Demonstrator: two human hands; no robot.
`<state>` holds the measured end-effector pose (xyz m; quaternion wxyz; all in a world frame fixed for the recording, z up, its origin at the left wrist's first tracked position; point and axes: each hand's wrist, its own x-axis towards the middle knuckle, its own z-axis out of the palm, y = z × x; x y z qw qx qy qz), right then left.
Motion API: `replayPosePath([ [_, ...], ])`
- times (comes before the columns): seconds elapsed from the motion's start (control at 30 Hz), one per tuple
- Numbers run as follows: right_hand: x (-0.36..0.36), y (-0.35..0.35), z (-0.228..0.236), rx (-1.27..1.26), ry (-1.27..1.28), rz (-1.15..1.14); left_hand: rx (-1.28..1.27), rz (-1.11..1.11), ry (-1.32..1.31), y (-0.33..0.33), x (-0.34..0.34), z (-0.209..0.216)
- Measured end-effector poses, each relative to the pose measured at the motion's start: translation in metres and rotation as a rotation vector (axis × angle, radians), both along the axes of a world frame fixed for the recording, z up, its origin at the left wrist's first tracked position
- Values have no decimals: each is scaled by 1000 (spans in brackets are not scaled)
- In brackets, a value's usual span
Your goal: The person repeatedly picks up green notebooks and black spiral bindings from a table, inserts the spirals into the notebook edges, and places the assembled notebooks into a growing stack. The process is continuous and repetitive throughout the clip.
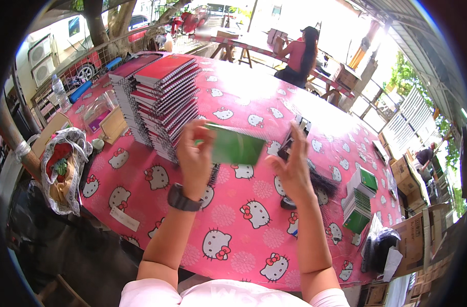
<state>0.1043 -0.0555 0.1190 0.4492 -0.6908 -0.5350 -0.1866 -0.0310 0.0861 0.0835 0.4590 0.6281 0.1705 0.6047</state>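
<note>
Pinched at its left edge only, the green notebook (237, 147) hangs above the pink tabletop (243, 230) in the left hand (195, 153); the right hand (293, 171) is spread, just off it. With 1 grip, it could tilt, slip and knock the red notebook stacks (159, 97).

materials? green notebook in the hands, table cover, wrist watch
Green notebook: card or paper cover, matte, flat even colour; blurred, so uncertain. Table cover: looks like vinyl or oilcloth, printed pink with cartoon cats, slight sheen where the sun hits. Watch on the left hand: dark strap, likely rubber or plastic, dull.
</note>
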Motion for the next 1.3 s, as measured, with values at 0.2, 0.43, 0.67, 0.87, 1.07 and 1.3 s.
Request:
replayPosePath([
  [0.2,55,32,-68,-103,271,171,245,421,474,46,-13,-66],
  [0.43,49,128,-134,52,802,353,239,530,535,35,-17,-71],
  [0.67,43,211,-147,168,1072,293,14,461,153,51,8,-91],
  [0.87,21,209,-145,387,1122,362,-260,395,-107,53,15,-100],
  [1.07,18,197,-142,399,1171,402,-307,408,-164,54,21,-109],
  [1.3,20,196,-148,387,1228,397,-216,534,-91,47,28,-114],
])
